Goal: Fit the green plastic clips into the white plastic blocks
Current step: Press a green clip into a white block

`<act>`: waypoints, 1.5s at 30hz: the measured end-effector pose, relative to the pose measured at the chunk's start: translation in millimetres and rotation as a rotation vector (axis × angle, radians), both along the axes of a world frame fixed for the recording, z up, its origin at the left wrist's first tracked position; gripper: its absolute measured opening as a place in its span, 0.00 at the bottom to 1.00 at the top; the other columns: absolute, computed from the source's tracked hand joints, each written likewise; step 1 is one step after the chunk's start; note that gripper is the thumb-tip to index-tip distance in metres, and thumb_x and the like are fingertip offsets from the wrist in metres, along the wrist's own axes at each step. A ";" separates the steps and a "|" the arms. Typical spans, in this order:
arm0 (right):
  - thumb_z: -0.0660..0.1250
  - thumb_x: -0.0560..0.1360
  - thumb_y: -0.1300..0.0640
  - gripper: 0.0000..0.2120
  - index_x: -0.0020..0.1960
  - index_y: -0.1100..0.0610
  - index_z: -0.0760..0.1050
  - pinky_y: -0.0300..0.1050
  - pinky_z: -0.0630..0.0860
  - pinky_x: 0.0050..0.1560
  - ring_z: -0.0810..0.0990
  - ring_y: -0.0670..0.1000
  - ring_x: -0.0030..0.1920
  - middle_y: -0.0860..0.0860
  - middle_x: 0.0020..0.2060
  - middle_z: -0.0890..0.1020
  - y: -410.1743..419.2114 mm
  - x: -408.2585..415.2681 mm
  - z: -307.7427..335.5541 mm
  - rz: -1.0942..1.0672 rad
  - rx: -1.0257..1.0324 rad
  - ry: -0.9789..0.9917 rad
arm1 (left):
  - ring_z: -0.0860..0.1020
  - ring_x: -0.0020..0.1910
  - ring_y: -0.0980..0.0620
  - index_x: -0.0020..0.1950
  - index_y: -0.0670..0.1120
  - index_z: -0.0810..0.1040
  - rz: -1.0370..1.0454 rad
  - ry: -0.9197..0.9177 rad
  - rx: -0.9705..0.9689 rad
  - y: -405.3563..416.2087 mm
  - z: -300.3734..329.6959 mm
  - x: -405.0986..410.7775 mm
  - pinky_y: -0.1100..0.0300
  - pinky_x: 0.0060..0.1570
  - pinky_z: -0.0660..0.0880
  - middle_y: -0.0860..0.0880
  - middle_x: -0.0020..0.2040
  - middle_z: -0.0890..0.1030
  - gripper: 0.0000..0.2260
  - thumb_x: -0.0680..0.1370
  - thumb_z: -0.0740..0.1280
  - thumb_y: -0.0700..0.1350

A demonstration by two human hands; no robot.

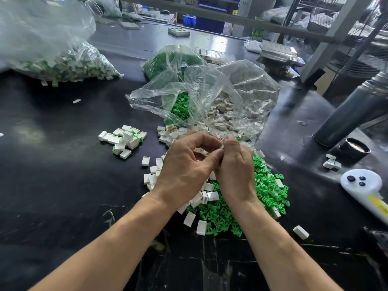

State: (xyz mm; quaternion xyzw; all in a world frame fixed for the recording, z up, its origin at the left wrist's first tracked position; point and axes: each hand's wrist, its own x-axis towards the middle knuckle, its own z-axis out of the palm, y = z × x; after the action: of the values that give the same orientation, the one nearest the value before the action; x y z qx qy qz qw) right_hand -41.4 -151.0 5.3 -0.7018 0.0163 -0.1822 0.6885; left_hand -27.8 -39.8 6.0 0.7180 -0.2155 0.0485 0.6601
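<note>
Left hand (184,171) and right hand (235,169) meet fingertip to fingertip, pinching a small white block (222,146) (mostly hidden) above the green clips (266,192) heaped on the near counter (63,164).

Two bare forearms reach up from the bottom of the frame and converge at its centre, the left entering from the lower left corner, the right from the lower right. The left hand (184,171) is seen from the back, wrist slightly bent, its fingers arched over and its thumb and forefinger tips drawn together in a pinching grip. The right hand (235,169) sits just beside it, also back-up, thumb raised and fingers curled inward. The fingertips of both hands meet at centre frame, touching over something too small to make out.
</note>
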 end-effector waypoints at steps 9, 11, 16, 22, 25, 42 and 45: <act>0.51 0.88 0.53 0.34 0.29 0.41 0.82 0.27 0.69 0.25 0.75 0.37 0.23 0.40 0.21 0.76 -3.1 -7.1 3.0 0.052 0.045 -0.002 | 0.86 0.46 0.52 0.49 0.45 0.85 -0.029 0.039 -0.029 1.1 -1.3 3.0 0.52 0.49 0.84 0.50 0.49 0.86 0.02 0.78 0.75 0.40; 0.51 0.89 0.54 0.35 0.28 0.41 0.81 0.26 0.69 0.26 0.75 0.37 0.23 0.40 0.21 0.76 -4.1 -6.7 3.5 0.066 0.038 0.003 | 0.86 0.45 0.53 0.49 0.45 0.85 -0.038 0.042 -0.040 1.7 -2.3 3.8 0.56 0.48 0.83 0.51 0.47 0.86 0.01 0.78 0.75 0.41; 0.53 0.87 0.46 0.30 0.33 0.45 0.84 0.31 0.65 0.24 0.69 0.39 0.22 0.43 0.22 0.74 -6.4 -4.5 0.0 0.032 0.013 0.013 | 0.86 0.43 0.52 0.49 0.48 0.84 -0.055 0.063 -0.054 2.9 -4.3 4.0 0.57 0.46 0.83 0.52 0.45 0.87 0.02 0.78 0.75 0.43; 0.62 0.85 0.44 0.19 0.40 0.49 0.82 0.33 0.66 0.27 0.71 0.42 0.27 0.46 0.30 0.78 -25.5 -5.5 0.5 -0.030 -0.095 -0.072 | 0.84 0.45 0.52 0.50 0.48 0.84 0.001 0.078 -0.043 10.1 -5.8 9.7 0.55 0.47 0.82 0.50 0.45 0.86 0.04 0.78 0.75 0.46; 0.69 0.81 0.48 0.08 0.47 0.50 0.82 0.33 0.69 0.29 0.73 0.44 0.31 0.47 0.33 0.80 -31.8 -8.9 0.8 0.053 -0.143 -0.105 | 0.84 0.42 0.55 0.50 0.48 0.84 0.010 0.081 -0.044 12.9 -4.0 11.3 0.61 0.43 0.80 0.52 0.44 0.86 0.04 0.77 0.75 0.45; 0.72 0.80 0.49 0.07 0.43 0.49 0.82 0.31 0.71 0.32 0.77 0.40 0.32 0.41 0.32 0.82 -35.9 -8.3 -6.2 -0.172 -0.318 0.012 | 0.79 0.47 0.61 0.60 0.52 0.81 0.320 -0.215 0.545 34.9 -10.0 28.6 0.62 0.54 0.79 0.59 0.51 0.78 0.11 0.79 0.72 0.51; 0.72 0.80 0.48 0.08 0.43 0.49 0.82 0.32 0.73 0.32 0.77 0.40 0.32 0.43 0.34 0.83 -37.8 -8.0 -7.7 -0.179 -0.325 0.030 | 0.78 0.51 0.49 0.59 0.48 0.83 0.580 -0.268 0.767 49.9 -11.7 43.8 0.54 0.56 0.72 0.49 0.51 0.79 0.11 0.79 0.72 0.50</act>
State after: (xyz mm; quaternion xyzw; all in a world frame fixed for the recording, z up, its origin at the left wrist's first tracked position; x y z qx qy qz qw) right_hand -49.4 -188.9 -2.4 -0.8021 0.0592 -0.2324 0.5469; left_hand 16.0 10.1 -5.7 0.9269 -0.0919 0.2390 0.2743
